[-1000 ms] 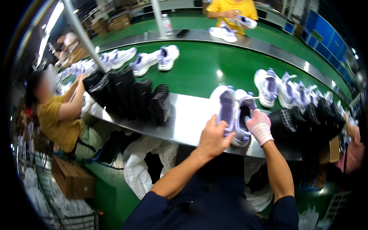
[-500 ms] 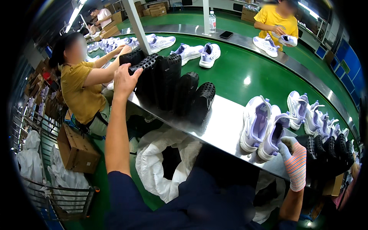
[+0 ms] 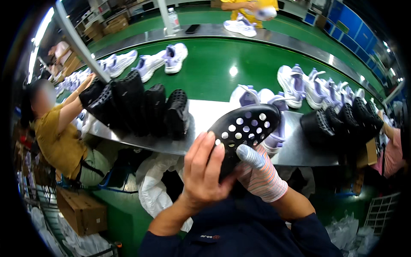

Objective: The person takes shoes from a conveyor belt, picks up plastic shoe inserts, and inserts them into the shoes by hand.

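Note:
In front of my chest I hold a black shoe form [image 3: 239, 115], curved and pierced with round holes. My bare left hand [image 3: 201, 175] grips its near left side, fingers pressed along the surface. My right hand [image 3: 263, 177], in a striped glove, closes on the lower right side with the thumb on the perforated face. The form's lower end is hidden by my hands. Behind it stand white-and-lilac sneakers [image 3: 244, 95], partly covered by the form. On the metal ledge to the left, several similar black forms [image 3: 175, 113] stand upright.
More black forms [image 3: 317, 126] and a row of white sneakers [image 3: 293, 88] line the right side. A green conveyor belt [image 3: 209, 70] runs behind, carrying shoes at the left. A person in a mustard shirt [image 3: 60, 132] works at left. A white bag [image 3: 152, 188] hangs below the ledge.
My left hand has come from the black forms at left to the middle, now holding one. My gloved right hand has left the sneaker and joined it. The view has shifted right.

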Tool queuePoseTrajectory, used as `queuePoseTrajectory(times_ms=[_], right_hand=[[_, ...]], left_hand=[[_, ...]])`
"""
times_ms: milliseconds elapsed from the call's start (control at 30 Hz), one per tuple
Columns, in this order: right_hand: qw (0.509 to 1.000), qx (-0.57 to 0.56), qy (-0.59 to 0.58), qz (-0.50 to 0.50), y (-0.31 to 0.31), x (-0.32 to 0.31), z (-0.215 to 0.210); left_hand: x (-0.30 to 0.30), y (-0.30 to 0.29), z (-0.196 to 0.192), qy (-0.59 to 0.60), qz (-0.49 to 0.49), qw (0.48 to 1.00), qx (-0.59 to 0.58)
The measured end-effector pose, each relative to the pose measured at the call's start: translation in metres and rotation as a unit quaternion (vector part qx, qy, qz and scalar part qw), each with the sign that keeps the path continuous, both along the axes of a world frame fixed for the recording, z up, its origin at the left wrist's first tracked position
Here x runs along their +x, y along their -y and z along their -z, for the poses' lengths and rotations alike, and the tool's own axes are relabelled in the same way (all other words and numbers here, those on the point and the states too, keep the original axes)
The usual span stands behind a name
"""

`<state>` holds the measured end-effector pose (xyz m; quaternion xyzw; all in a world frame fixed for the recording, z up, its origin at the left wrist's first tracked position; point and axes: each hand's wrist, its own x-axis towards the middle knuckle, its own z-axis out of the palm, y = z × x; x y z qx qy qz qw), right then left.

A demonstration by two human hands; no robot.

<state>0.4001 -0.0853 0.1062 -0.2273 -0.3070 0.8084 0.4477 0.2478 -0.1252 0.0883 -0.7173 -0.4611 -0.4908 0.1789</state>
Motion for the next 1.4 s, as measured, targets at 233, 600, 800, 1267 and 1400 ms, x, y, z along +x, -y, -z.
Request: queuePoseTrajectory(times_ms=[233, 600, 800, 1267, 1400], right_hand=[[0.959, -0.062, 0.069, -0.267, -0.011, 0.083, -0.008], [0.615, 0.409, 0.674, -0.018, -0.011, 0.112, -0.034], [0.695, 0.38, 0.61, -0.006, -0.029, 0.123, -0.021], [0.619, 0.284, 0.701, -0.211, -0.125, 0.141, -0.043], [0.485, 0.41, 0.75, -0.186, -0.134, 0.114, -0.021]], left_hand=[[0.039, -0.024, -0.024, 0.562, 0.367, 0.686, -0.28], [0.071, -0.088, 0.0, 0.535, 0.229, 0.751, -0.312], [0.078, -0.112, 0.016, 0.556, 0.268, 0.711, -0.336], [0.052, -0.19, 0.057, 0.094, 0.062, 0.919, -0.378], [0.056, -0.173, 0.051, 0.199, 0.161, 0.866, -0.43]])
